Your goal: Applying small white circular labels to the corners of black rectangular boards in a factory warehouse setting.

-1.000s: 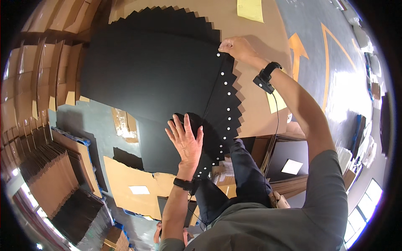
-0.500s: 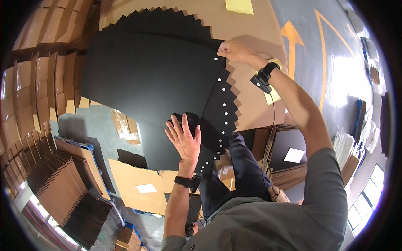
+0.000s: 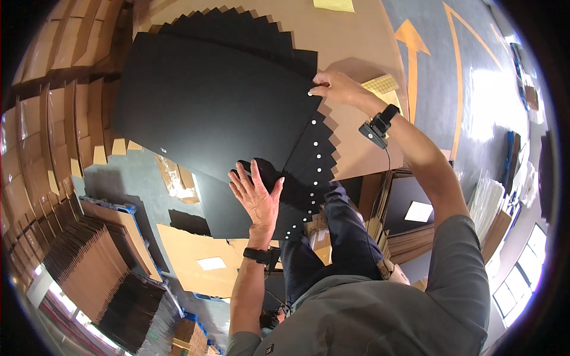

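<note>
A spread of matte black sheets (image 3: pixel 225 95) lies before me, fanned out so that the corners form a sawtooth edge at the far side and down the right. Small white round dots (image 3: pixel 316 143) sit near the corners along the right edge. My right hand (image 3: pixel 333 88) is closed in a pinch at the right corner of the uppermost sheet, beside a white dot; its other fingers are curled. On the black surface, nearer to me, my left hand (image 3: pixel 256 199) lies with fingers spread and nothing in it. Both wrists wear black straps.
Brown cardboard (image 3: pixel 356 142) lies under the sheets. A yellow dotted sheet (image 3: pixel 383 86) is by my right wrist, another yellow sheet (image 3: pixel 334 5) farther off. Folded cardboard stacks (image 3: pixel 59 124) line the left. An orange arrow (image 3: pixel 412 38) marks the floor at right.
The uppermost sheet has turned, its right corner coming nearer to me. My right hand has moved slightly nearer with it, while my left hand stays spread on the sheet.
</note>
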`<state>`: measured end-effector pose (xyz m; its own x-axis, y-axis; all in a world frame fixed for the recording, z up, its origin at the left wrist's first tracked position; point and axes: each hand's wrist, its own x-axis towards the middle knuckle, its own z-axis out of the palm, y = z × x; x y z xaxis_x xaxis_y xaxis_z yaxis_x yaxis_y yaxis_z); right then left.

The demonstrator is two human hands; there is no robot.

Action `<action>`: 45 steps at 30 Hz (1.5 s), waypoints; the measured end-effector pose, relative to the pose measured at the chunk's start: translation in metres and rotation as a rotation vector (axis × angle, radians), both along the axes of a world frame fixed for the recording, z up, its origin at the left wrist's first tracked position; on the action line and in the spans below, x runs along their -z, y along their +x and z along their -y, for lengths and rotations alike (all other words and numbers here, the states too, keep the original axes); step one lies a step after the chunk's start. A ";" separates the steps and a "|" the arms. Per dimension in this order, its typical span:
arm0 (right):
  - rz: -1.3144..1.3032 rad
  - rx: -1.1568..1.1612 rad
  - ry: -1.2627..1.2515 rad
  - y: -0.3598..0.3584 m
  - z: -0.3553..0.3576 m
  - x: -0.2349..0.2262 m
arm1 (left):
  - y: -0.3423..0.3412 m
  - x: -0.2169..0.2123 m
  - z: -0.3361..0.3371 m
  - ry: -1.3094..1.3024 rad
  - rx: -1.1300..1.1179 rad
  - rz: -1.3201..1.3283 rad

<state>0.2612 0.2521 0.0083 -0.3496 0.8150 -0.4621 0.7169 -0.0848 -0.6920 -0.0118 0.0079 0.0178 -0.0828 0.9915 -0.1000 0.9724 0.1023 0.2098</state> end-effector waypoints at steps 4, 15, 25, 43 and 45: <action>0.057 0.083 0.062 0.007 0.019 0.015 | 0.000 0.002 0.002 0.003 0.027 0.030; -0.159 0.385 -0.244 0.007 0.024 -0.003 | -0.022 -0.013 0.003 0.177 -0.310 0.482; -0.285 0.452 -0.354 0.004 0.027 -0.027 | -0.052 -0.004 0.009 0.143 -0.935 1.158; -0.923 0.834 -0.495 -0.035 0.057 -0.047 | -0.053 -0.025 -0.002 -0.048 -1.036 1.549; -0.946 0.870 -0.506 -0.078 0.081 -0.066 | -0.047 -0.047 -0.010 -0.009 -1.034 1.559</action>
